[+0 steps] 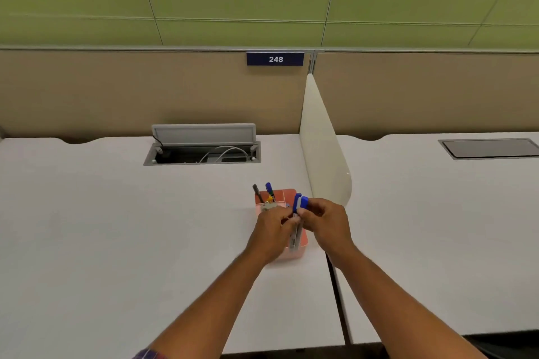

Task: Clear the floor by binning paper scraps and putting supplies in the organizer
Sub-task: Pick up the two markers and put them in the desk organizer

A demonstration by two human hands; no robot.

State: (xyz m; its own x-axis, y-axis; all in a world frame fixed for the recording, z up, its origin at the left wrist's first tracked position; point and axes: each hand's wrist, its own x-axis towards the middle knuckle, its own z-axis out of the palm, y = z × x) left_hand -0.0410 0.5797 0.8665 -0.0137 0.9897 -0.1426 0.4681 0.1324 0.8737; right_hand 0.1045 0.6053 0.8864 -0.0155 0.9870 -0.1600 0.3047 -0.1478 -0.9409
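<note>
A person stands at a plain white office desk (116,227), seen from above through a head-worn camera, with both bare forearms reaching forward. The left hand (272,226) and right hand (328,221) meet over a pink plastic organizer (302,243) that sits on the desk near its right edge, just in front of a curved white divider panel (323,148).

Together the hands hold two white-barrelled markers (296,234) with blue caps, upright and side by side above the organizer's front compartment. The left hand's fingers curl round the barrels from the left. The right hand's thumb and fingers pinch them just below the caps. Whether the marker tips touch the organizer's bottom cannot be told.

In the organizer's back left compartment stand a dark grey pen (257,192), a blue-capped marker (269,189) and a small yellow item (270,199) too small to identify.

Farther back, a grey cable hatch (204,134) in the desk stands open, showing white cables inside. A tan fabric partition (116,90) runs behind the desk and carries a blue sign (275,59) reading 248. To the right lies a second white desk (437,227) with a shut hatch (490,148).
</note>
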